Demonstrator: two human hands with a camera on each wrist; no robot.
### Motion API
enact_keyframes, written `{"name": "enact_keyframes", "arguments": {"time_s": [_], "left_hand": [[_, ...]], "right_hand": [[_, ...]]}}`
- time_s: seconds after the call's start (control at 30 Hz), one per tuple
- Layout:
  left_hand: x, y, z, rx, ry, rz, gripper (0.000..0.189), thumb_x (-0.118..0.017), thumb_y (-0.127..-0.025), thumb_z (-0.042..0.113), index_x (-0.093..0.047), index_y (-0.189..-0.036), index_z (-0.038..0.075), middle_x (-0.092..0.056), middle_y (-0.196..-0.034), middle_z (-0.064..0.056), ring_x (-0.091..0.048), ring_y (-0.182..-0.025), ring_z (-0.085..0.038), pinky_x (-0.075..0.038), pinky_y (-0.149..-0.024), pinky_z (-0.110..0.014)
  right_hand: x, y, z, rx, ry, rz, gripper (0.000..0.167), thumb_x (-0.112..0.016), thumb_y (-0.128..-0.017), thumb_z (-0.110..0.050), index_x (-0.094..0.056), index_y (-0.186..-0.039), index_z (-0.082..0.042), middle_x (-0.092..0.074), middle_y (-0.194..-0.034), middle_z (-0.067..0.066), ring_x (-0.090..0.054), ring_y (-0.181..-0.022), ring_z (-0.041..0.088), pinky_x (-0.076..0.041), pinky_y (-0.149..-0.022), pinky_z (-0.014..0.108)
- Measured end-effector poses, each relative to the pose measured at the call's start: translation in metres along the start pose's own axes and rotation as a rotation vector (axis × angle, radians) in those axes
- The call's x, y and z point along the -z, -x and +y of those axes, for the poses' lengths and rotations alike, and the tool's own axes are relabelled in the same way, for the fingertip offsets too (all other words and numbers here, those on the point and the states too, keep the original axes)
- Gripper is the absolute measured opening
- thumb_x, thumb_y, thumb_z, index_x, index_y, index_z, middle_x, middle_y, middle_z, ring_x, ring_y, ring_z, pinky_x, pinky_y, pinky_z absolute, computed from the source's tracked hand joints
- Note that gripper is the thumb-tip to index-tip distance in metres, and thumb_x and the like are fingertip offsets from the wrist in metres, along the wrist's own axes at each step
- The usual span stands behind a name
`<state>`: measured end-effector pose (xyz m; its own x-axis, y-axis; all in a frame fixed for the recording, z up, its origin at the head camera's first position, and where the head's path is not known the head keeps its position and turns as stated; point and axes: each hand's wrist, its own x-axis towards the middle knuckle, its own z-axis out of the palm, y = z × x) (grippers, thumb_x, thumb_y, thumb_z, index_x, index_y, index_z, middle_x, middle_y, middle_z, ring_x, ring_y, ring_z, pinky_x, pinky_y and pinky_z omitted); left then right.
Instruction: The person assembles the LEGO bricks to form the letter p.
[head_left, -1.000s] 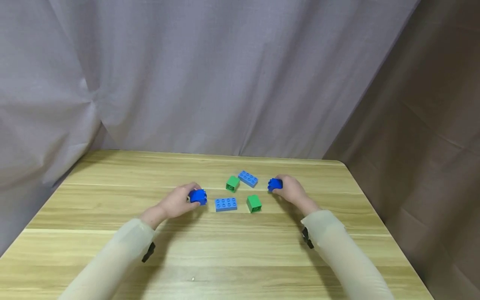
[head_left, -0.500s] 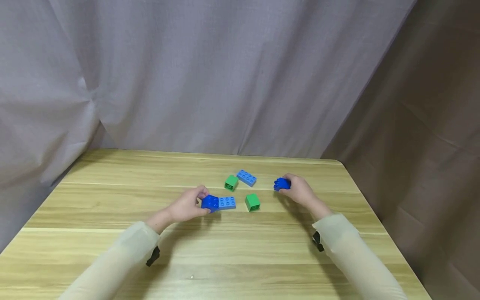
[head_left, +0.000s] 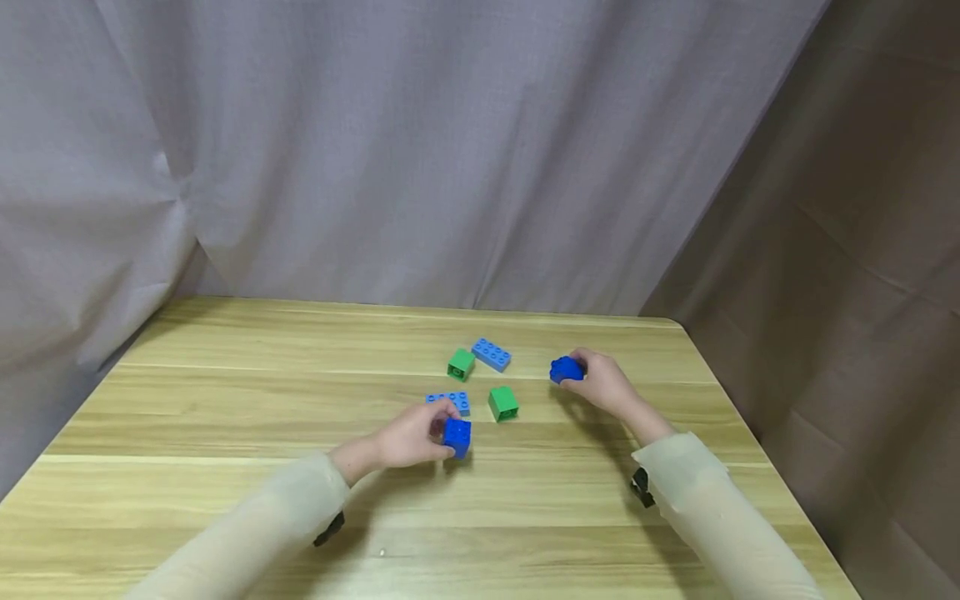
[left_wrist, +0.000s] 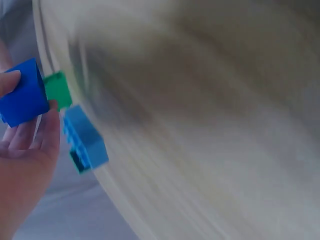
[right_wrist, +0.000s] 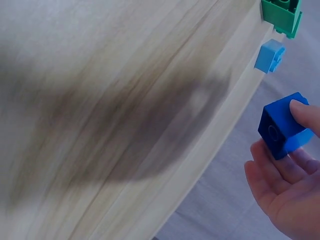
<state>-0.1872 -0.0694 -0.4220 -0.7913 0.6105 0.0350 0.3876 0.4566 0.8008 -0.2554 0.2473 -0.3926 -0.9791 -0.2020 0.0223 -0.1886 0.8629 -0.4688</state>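
My left hand (head_left: 414,435) pinches a dark blue toy building brick (head_left: 457,437) between thumb and fingers, its studs facing up toward the head camera. In the left wrist view the same brick (left_wrist: 24,95) shows a smooth side under the thumb. Over at the right, my right hand (head_left: 606,385) grips another dark blue brick (head_left: 566,370); the right wrist view shows this brick's (right_wrist: 285,125) hollow underside. Just beyond the left hand lies a light blue eight-stud brick (head_left: 459,403), partly hidden by the fingers. A green brick (head_left: 503,404) rests between the two hands.
Farther back on the wooden table (head_left: 247,375) lie a second light blue brick (head_left: 491,354) and a second green brick (head_left: 461,364), close together. A tiny pale speck (head_left: 382,552) is near the front. Grey curtain (head_left: 420,167) hangs behind the table.
My left hand has moved right and nearer the body with its brick, passing over the light blue brick and turning the studs upward. My right hand has shifted slightly right, tilting its brick.
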Motion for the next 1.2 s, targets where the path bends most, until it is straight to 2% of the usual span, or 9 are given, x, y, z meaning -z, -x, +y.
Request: {"name": "enact_keyframes", "arguments": {"time_s": [0.13, 0.27, 0.47, 0.6, 0.73, 0.93, 1.07, 1.2], "left_hand": [[-0.012, -0.003, 0.000, 0.002, -0.038, -0.001, 0.035, -0.073, -0.075, 0.002, -0.053, -0.104, 0.002, -0.065, -0.106, -0.019, -0.062, -0.098, -0.029, -0.054, -0.088, -0.041], [-0.018, -0.006, -0.001, 0.010, -0.050, 0.005, 0.035, -0.074, -0.074, 0.003, -0.054, -0.103, 0.002, -0.065, -0.104, -0.015, -0.062, -0.097, -0.026, -0.053, -0.088, -0.041], [-0.016, -0.011, -0.001, 0.080, -0.017, 0.050, 0.034, -0.074, -0.075, 0.003, -0.055, -0.103, 0.003, -0.063, -0.106, -0.016, -0.060, -0.101, -0.029, -0.053, -0.090, -0.042], [-0.015, -0.013, -0.002, 0.105, -0.005, 0.062, 0.034, -0.074, -0.075, 0.003, -0.055, -0.103, 0.005, -0.063, -0.107, -0.016, -0.060, -0.103, -0.030, -0.053, -0.091, -0.042], [-0.019, -0.014, -0.007, 0.086, -0.033, 0.065, 0.035, -0.076, -0.074, 0.005, -0.055, -0.102, 0.004, -0.064, -0.107, -0.015, -0.060, -0.103, -0.029, -0.051, -0.094, -0.043], [-0.026, -0.014, -0.012, 0.069, -0.061, 0.056, 0.032, -0.077, -0.074, 0.006, -0.056, -0.098, 0.005, -0.064, -0.096, -0.007, -0.057, -0.091, -0.018, -0.052, -0.086, -0.038], [-0.026, -0.014, -0.012, 0.073, -0.063, 0.050, 0.032, -0.075, -0.075, 0.007, -0.055, -0.099, 0.006, -0.062, -0.094, -0.004, -0.055, -0.087, -0.016, -0.051, -0.083, -0.035], [-0.026, -0.012, -0.011, 0.068, -0.076, 0.036, 0.035, -0.076, -0.076, 0.010, -0.054, -0.103, 0.006, -0.062, -0.097, -0.006, -0.056, -0.091, -0.017, -0.052, -0.086, -0.037]], "right_hand": [[-0.001, 0.000, 0.001, -0.009, 0.002, 0.004, 0.040, -0.067, -0.084, -0.016, -0.052, -0.113, 0.006, -0.061, -0.112, 0.030, -0.060, -0.103, 0.040, -0.053, -0.088, 0.049], [-0.002, 0.000, 0.002, -0.012, -0.007, 0.013, 0.041, -0.067, -0.084, -0.017, -0.051, -0.112, 0.006, -0.062, -0.110, 0.030, -0.061, -0.101, 0.039, -0.053, -0.088, 0.048], [-0.001, 0.002, 0.001, -0.008, -0.023, 0.010, 0.041, -0.065, -0.085, -0.019, -0.049, -0.114, 0.005, -0.063, -0.107, 0.028, -0.062, -0.098, 0.037, -0.053, -0.085, 0.047], [-0.001, 0.001, 0.000, 0.009, -0.022, 0.015, 0.042, -0.065, -0.086, -0.019, -0.049, -0.116, 0.004, -0.063, -0.107, 0.028, -0.061, -0.099, 0.037, -0.052, -0.085, 0.048], [0.000, 0.002, -0.001, 0.024, -0.021, 0.024, 0.046, -0.065, -0.086, -0.020, -0.048, -0.121, 0.004, -0.061, -0.112, 0.029, -0.059, -0.103, 0.040, -0.050, -0.088, 0.051], [0.000, 0.005, -0.005, 0.055, -0.027, 0.042, 0.042, -0.067, -0.086, -0.021, -0.053, -0.118, 0.003, -0.060, -0.116, 0.025, -0.054, -0.110, 0.042, -0.045, -0.096, 0.055], [-0.001, 0.006, -0.008, 0.075, -0.020, 0.067, 0.038, -0.069, -0.084, -0.021, -0.057, -0.112, 0.002, -0.063, -0.109, 0.022, -0.056, -0.104, 0.038, -0.047, -0.092, 0.053], [-0.002, 0.007, -0.013, 0.060, -0.054, 0.066, 0.038, -0.070, -0.083, -0.020, -0.058, -0.111, 0.002, -0.064, -0.105, 0.020, -0.057, -0.101, 0.037, -0.049, -0.089, 0.049]]}}
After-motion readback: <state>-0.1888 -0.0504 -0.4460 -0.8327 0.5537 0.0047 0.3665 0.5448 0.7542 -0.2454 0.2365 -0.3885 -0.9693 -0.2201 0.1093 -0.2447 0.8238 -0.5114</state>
